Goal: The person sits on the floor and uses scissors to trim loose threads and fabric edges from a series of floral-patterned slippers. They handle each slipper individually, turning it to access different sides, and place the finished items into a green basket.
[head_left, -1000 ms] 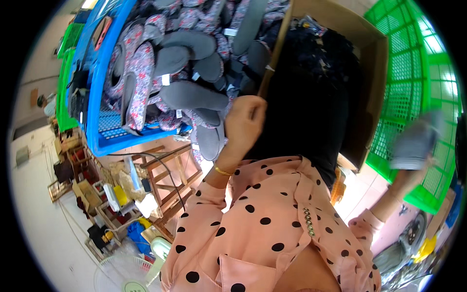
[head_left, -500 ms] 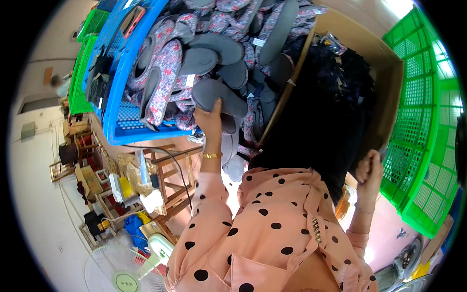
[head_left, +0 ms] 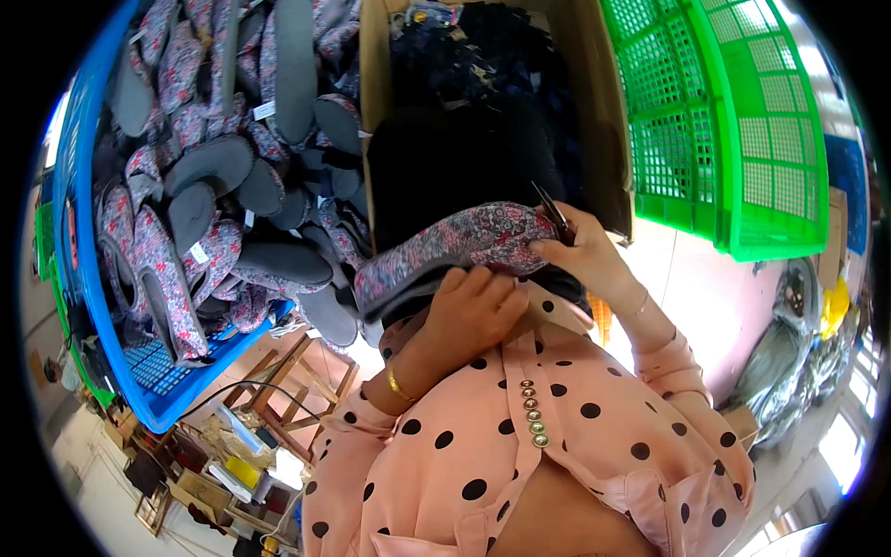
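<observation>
A floral slipper with a grey sole (head_left: 445,246) lies across my chest, held in both hands. My left hand (head_left: 473,311) grips it from below at the middle, a gold bangle on the wrist. My right hand (head_left: 585,252) pinches the slipper's right end and also holds small dark scissors (head_left: 554,213), whose blades point up and to the left. Both pink polka-dot sleeves come up from the lower edge.
A blue crate (head_left: 153,381) on the left is heaped with several floral, grey-soled slippers (head_left: 213,167). A cardboard box (head_left: 608,139) of dark items stands behind my hands. A green lattice crate (head_left: 742,139) is on the right. A wooden stool (head_left: 297,390) and floor clutter lie below left.
My left hand has left the blue crate's pile and carried a slipper to my chest. My right hand has come in from the right onto the slipper's end.
</observation>
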A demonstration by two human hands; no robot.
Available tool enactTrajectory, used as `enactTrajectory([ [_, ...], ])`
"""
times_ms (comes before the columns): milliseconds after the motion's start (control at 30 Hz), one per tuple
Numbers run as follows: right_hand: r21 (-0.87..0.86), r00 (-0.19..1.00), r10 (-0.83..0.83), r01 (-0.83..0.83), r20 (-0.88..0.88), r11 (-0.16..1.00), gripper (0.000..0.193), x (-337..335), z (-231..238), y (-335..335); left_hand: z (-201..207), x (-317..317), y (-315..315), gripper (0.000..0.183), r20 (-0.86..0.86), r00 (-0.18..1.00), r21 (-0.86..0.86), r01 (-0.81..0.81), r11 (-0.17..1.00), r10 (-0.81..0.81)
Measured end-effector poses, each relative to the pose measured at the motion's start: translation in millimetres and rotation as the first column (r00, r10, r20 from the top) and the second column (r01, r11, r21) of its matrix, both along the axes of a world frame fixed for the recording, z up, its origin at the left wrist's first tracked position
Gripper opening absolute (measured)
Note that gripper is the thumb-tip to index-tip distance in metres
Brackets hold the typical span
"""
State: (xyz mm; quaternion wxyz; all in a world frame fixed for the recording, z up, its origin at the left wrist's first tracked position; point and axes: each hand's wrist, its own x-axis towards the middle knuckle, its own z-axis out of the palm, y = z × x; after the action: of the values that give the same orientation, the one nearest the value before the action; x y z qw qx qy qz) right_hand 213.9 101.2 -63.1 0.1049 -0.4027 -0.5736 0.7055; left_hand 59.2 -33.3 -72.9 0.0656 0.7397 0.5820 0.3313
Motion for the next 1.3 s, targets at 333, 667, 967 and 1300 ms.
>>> enactTrajectory([
  [333,-0.184,0.979,0.036,-0.073,-0.198,0.980,0.039,52,-17,6,20,-42,51,0.025,0.427,0.901,-0.314,0.062,0.947,0.083],
  [667,-0.039,0.980,0.075,-0.083,-0.186,0.996,0.038,57,-40,-3,-9,-12,68,0.011,0.722,0.630,-0.543,0.262,0.798,0.285],
  [967,-0.049,0.987,0.103,-0.109,-0.122,0.993,0.041,61,-38,-2,-22,-16,55,0.018,0.793,0.346,-0.604,0.350,0.716,0.501],
  [1300,0.558,0.940,0.169,-0.315,0.297,0.768,0.033,72,-11,3,-25,-8,49,0.021,0.837,0.277,-0.546,0.357,0.758,0.472],
])
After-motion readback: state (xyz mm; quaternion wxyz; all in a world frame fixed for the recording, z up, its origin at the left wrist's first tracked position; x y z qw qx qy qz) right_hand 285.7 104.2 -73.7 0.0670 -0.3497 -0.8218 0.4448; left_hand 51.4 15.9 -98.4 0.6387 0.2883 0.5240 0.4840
